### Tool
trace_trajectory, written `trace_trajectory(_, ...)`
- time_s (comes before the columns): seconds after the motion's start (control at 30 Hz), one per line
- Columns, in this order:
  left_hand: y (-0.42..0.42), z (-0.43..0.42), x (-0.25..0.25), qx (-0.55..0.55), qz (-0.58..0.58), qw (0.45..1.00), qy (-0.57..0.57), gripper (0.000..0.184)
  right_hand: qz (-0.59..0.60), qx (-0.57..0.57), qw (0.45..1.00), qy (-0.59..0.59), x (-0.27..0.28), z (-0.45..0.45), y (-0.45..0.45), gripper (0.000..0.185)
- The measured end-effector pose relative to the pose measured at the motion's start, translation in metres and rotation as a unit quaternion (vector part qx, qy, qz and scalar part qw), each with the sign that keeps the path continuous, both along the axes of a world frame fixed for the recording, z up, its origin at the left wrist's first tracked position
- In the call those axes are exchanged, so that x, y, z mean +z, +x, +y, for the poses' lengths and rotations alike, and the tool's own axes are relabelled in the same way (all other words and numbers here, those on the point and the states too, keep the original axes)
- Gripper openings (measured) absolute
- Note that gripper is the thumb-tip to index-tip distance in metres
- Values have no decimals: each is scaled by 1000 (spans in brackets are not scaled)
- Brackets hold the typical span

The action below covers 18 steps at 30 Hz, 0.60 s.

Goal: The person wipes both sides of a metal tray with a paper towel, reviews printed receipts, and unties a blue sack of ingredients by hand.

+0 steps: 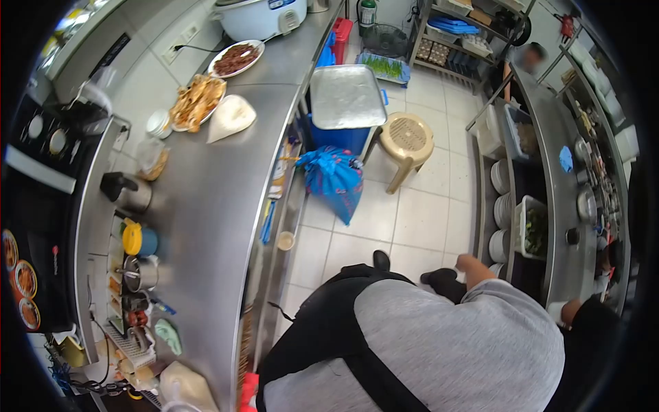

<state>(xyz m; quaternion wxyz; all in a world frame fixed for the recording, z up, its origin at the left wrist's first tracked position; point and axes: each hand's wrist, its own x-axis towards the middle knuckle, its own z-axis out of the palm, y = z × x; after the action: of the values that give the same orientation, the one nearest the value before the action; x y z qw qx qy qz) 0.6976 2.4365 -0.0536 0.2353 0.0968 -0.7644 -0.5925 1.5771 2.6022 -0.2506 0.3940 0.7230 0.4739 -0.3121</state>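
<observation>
Neither of my hands shows. A torso in a grey shirt (pixel 453 336) and black apron (pixel 309 336) fills the lower part of the head view. Below its short sleeve, part of a bare arm (pixel 471 269) is visible, but no fingers. Dark shoes (pixel 381 260) stand on the tiled floor. Left of the body runs a steel counter (pixel 199 226) with a plate of browned flat pieces (pixel 195 101), a plate of dark reddish food (pixel 237 59) and a bag of white contents (pixel 232 118).
A beige stool (pixel 406 141), a blue bin under a metal tray (pixel 348 96) and a tied blue bag (pixel 333 180) occupy the floor ahead. Shelves with stacked plates (pixel 501 209) line the right. A person (pixel 528 58) stands far right; another's dark sleeve (pixel 594 323) is nearer.
</observation>
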Motion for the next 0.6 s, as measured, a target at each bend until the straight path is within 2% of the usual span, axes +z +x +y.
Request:
trace_trajectory(0.03,21,25,1,-1,7,1000,0,26,17,-25,999,29,6,5,0,36)
trace_trajectory(0.13,92,118,-3,-39,-1,999,6,23,110,78,991,-5,-41,47,23,35)
trace_trajectory(0.17,119,155,-5,-61,-11,998,10,22,171,49,979,96,-30,67,19,34)
trace_trajectory(0.2,148,198,-7,-102,-28,994,20,21,217,21,959,182,-14,90,13,36)
trace_trajectory(0.23,180,242,-6,-157,-27,987,32,24,258,22,941,217,-5,114,10,39)
trace_trajectory(0.27,194,274,-25,-286,33,953,91,29,293,14,929,226,13,140,6,38)
trace_trajectory(0.3,207,302,-43,-324,-61,938,109,30,327,8,916,232,33,164,3,36)
trace_trajectory(0.33,202,325,-71,-378,-112,916,73,34,336,11,911,239,54,185,3,35)
trace_trajectory(0.43,288,416,-50,-458,-158,866,125,38,361,-20,901,242,79,235,17,35)
trace_trajectory(0.5,318,465,-48,-472,-184,852,132,39,338,-35,909,242,65,257,42,35)
trace_trajectory(0.6,340,536,-58,-492,-194,836,149,39,265,21,941,211,28,267,97,36)
